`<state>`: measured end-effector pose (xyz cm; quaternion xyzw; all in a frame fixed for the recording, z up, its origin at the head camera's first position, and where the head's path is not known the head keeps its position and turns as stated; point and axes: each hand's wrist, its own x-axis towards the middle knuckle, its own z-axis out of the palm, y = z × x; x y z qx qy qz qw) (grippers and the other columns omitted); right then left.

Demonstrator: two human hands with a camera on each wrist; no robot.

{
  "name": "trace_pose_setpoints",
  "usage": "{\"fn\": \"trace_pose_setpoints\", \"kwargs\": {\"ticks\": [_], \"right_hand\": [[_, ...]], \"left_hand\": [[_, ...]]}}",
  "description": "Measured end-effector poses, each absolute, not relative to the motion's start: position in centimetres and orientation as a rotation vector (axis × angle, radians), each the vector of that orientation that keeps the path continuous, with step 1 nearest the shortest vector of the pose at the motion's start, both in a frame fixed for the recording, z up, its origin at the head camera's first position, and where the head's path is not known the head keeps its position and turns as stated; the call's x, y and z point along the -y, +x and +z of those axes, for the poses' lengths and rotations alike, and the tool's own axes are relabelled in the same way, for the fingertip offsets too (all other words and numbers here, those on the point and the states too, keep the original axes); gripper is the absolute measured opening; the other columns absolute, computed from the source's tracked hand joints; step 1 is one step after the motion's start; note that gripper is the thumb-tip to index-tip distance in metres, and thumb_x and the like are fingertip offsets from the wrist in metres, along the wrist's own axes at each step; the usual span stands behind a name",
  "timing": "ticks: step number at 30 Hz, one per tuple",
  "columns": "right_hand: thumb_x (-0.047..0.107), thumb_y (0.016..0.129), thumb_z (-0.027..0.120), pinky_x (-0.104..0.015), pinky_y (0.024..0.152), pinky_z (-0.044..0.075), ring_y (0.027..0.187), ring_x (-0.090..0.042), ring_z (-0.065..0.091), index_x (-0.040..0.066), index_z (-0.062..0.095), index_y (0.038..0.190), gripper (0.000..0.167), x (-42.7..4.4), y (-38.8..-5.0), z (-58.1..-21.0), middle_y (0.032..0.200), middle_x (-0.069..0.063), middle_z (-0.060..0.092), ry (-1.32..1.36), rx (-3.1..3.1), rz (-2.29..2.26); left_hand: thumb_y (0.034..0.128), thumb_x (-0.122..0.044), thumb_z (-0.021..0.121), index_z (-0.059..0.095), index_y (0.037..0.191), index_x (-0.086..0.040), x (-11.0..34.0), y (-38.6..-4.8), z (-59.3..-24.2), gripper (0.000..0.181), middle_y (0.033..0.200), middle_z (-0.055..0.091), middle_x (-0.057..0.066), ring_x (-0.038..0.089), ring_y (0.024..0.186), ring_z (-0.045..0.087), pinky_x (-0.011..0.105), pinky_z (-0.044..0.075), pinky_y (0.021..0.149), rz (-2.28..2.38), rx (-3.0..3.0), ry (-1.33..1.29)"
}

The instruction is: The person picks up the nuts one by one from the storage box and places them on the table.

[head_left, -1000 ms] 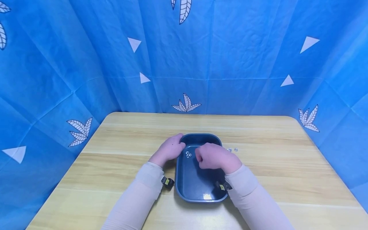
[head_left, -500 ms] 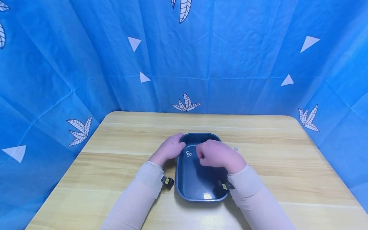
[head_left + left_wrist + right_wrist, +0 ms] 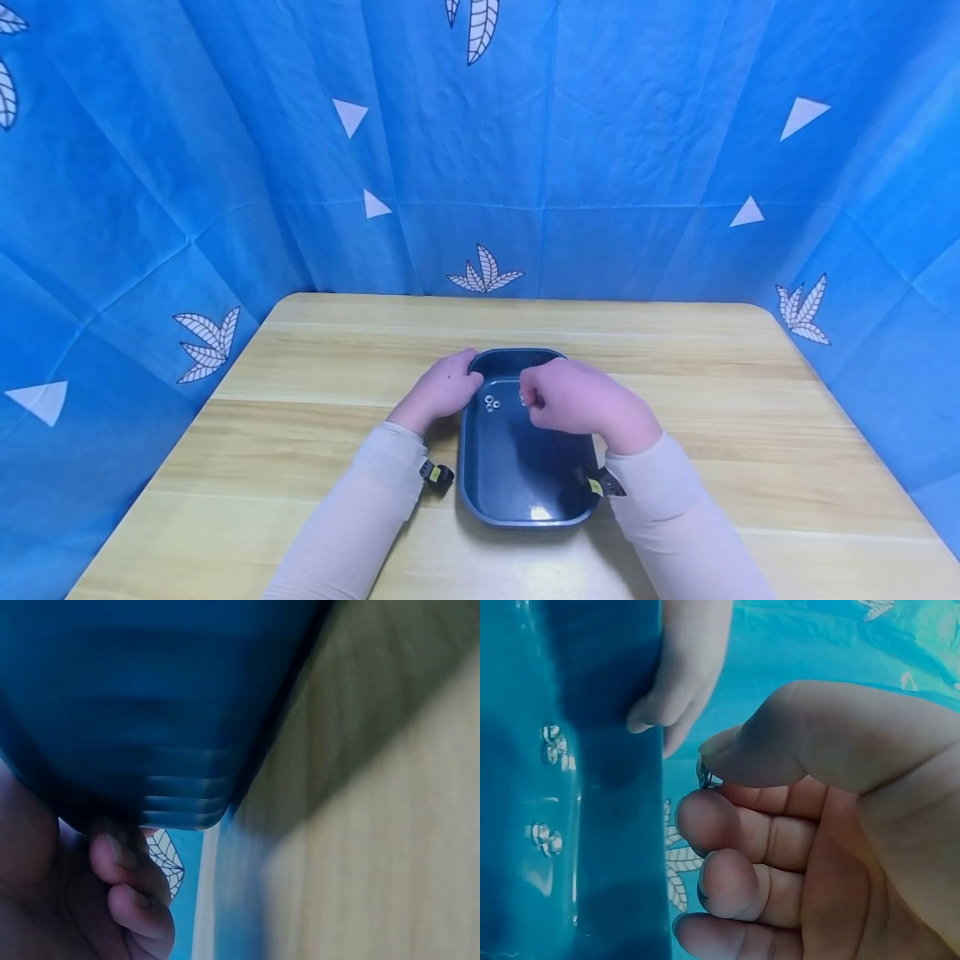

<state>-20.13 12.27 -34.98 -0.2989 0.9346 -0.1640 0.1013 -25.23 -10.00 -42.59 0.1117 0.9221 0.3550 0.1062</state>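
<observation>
A dark blue rectangular tray (image 3: 517, 500) sits on the table. My left hand (image 3: 441, 387) grips its far left corner, thumb at the rim; in the left wrist view the curled fingers (image 3: 139, 907) are by the tray's outer wall. My right hand (image 3: 581, 400) is over the tray's right side. In the right wrist view its thumb and index finger pinch a small shiny metal nut (image 3: 706, 776), partly hidden by the fingertips. A cluster of small nuts (image 3: 491, 403) lies on the tray floor at the left, and a second small group of nuts (image 3: 546, 840) lies apart from it.
The light wooden table (image 3: 337, 358) surrounds the tray. A blue patterned curtain (image 3: 600, 150) hangs behind it and at both sides. Each wrist wears a small black camera, such as the left wrist camera (image 3: 438, 475).
My right hand has shifted right across the tray, uncovering a nut beside its fingertips. The loose nuts on the table at the right are now hidden behind it. My left hand has stayed put.
</observation>
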Motion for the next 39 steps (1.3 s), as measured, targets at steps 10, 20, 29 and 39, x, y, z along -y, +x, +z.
{"fn": "trace_pose_setpoints", "kwargs": {"ticks": [10,20,29,39], "right_hand": [[0.005,0.085,0.061,-0.030,0.059,0.046,0.064,-0.014,0.053,0.020,0.059,0.081,0.016,-13.2,-19.7,-33.8,0.071,0.006,0.056,-0.840,-2.751,-0.553],[0.004,0.086,0.062,-0.032,0.062,0.048,0.066,-0.015,0.053,0.017,0.061,0.087,0.013,-15.1,-19.9,-33.2,0.075,0.004,0.058,-0.794,-2.757,-0.623],[0.005,0.087,0.061,-0.032,0.060,0.047,0.063,-0.014,0.051,0.016,0.060,0.086,0.012,-16.6,-20.4,-33.3,0.072,0.004,0.056,-0.782,-2.791,-0.644],[0.003,0.086,0.059,-0.033,0.061,0.046,0.064,-0.016,0.052,0.014,0.064,0.090,0.013,-18.5,-21.2,-33.4,0.073,0.003,0.058,-0.713,-2.806,-0.687]], "left_hand": [[0.1003,-0.025,0.048,0.046,0.150,-0.004,10.1,-25.2,-42.6,0.054,0.146,0.054,0.013,0.033,0.137,0.047,0.053,0.037,0.113,1.038,-2.735,0.352],[0.1011,-0.025,0.049,0.044,0.152,-0.005,10.0,-25.1,-42.7,0.055,0.149,0.051,0.013,0.033,0.139,0.045,0.054,0.036,0.114,1.066,-2.711,0.332],[0.1009,-0.025,0.049,0.047,0.150,-0.007,9.9,-25.2,-42.7,0.052,0.147,0.054,0.012,0.032,0.137,0.047,0.054,0.037,0.113,1.057,-2.717,0.329],[0.1008,-0.025,0.048,0.048,0.149,-0.006,9.9,-25.3,-42.7,0.052,0.146,0.055,0.012,0.032,0.137,0.048,0.053,0.037,0.113,1.054,-2.724,0.338]]}}
